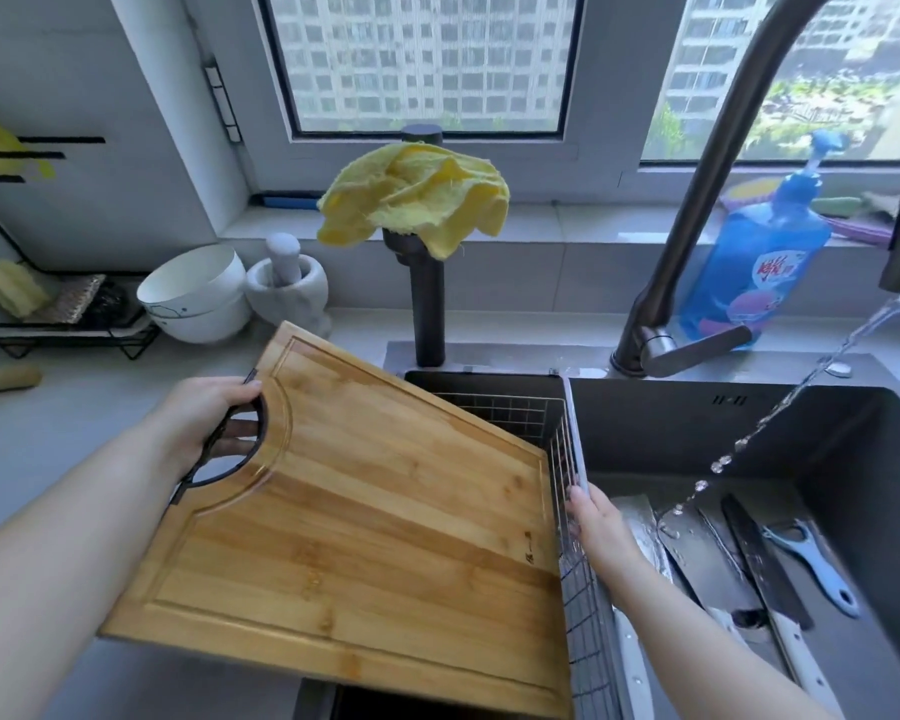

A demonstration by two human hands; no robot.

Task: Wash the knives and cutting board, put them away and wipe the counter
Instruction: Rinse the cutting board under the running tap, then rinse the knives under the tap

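Two-handed, holds cutting board (pixel 385 511) tilted over wire basket (pixel 567 439), left grip (pixel 204 418) curled round its handle (pixel 218 476). Meets far edge with right grip (pixel 598 522), closure unclear. Leaves knives (pixel 713 558) in sink (pixel 671 433) under running water (pixel 780 407).

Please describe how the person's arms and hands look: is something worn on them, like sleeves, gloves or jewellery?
No glove covers the left hand or the right hand. The left forearm and the right forearm are bare, with no sleeve in view. No watch, bracelet or ring shows on them.
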